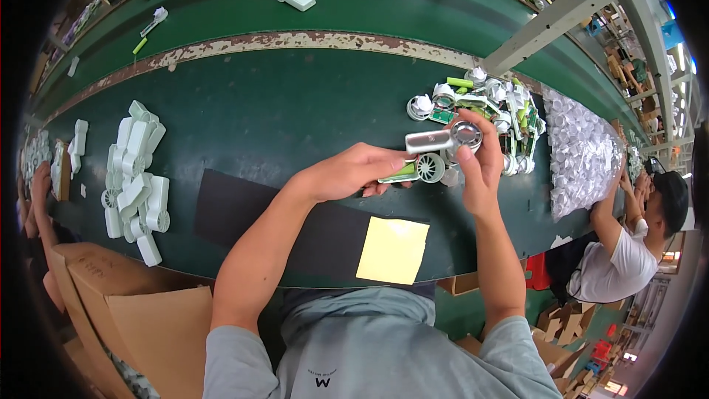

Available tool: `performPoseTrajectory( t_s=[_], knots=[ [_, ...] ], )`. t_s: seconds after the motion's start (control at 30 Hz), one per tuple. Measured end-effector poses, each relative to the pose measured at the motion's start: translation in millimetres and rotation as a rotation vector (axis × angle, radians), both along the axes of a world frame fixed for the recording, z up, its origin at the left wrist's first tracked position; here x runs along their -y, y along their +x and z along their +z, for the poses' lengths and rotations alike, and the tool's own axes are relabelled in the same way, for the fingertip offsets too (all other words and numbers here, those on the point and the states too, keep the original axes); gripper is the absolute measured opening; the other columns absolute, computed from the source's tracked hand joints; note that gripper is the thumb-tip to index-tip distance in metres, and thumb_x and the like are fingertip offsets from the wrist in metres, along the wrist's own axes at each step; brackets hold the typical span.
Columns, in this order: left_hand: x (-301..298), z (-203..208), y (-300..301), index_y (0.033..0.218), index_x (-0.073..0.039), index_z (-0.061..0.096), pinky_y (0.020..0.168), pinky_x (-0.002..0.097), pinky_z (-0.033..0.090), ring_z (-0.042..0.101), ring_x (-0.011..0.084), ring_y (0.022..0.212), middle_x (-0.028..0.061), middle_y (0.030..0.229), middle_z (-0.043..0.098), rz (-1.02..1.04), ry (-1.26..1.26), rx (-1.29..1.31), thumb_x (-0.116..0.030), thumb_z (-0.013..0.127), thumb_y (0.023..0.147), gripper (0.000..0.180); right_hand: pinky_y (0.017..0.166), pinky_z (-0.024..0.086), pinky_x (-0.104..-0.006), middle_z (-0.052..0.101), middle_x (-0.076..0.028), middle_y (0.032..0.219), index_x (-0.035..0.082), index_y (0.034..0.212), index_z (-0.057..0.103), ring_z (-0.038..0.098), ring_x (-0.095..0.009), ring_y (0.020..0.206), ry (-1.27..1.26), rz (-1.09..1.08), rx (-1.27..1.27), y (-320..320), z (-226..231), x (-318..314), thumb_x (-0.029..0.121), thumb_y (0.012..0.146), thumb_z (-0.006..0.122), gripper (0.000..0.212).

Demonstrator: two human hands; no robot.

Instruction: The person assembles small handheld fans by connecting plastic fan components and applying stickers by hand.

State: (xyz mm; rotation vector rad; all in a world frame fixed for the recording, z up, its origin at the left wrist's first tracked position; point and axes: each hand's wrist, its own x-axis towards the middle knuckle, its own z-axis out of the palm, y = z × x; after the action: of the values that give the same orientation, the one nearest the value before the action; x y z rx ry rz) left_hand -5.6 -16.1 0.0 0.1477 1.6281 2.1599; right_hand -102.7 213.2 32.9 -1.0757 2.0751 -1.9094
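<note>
My left hand (343,171) is closed around the handle of a pale green handheld-fan shell half (429,168). A green battery cell (404,171) lies inside that handle, and the round spoked grille points right. Just above it, my right hand (481,166) grips a glossy light fan shell half (428,142) by its round end, thumb in front and fingers behind. The two halves overlap in view; whether they touch I cannot tell. Beyond my right hand lies a heap of fan inner parts (509,114) with white impellers, green cells and circuit boards.
Assembled pale green fans (133,174) are piled at left on the green table (295,96). A black mat (240,199) and yellow paper (394,250) lie before me. A bag of white impellers (583,155) stands right, near a co-worker (624,258). Beyond runs a conveyor belt (369,0); cardboard boxes (159,332) stand lower left.
</note>
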Motion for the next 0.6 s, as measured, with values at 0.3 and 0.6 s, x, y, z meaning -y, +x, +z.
performPoseTrajectory(
  t_s=[0.3, 0.6],
  knots=[
    [0.5, -3.2, -1.5, 0.136, -0.002, 0.066, 0.061, 0.0245, 0.051, 0.06, 0.0078, 0.068, 0.0016, 0.087, 0.067, 0.002, -0.035, -0.03, -0.013, 0.063, 0.101, 0.037, 0.092, 0.045, -0.0278, 0.065, -0.007, 0.121, 0.0, 0.143, 0.054, 0.059, -0.015, 0.101, 0.19, -0.179, -0.095, 3.1, -15.4, 11.2, 0.013, 0.102, 0.056, 0.043],
    [9.8, -10.3, -8.4, 0.128, 0.001, 0.06, 0.072, 0.0282, 0.059, 0.068, 0.012, 0.079, 0.0123, 0.111, 0.071, 0.381, 0.329, -0.048, -0.021, 0.056, 0.108, 0.03, 0.062, 0.052, -0.0363, 0.061, -0.011, 0.084, 0.003, 0.091, 0.067, 0.063, -0.028, 0.07, 0.532, -0.027, -0.255, 101.5, 7.3, 25.7, 0.007, 0.091, 0.07, 0.005]
  ],
)
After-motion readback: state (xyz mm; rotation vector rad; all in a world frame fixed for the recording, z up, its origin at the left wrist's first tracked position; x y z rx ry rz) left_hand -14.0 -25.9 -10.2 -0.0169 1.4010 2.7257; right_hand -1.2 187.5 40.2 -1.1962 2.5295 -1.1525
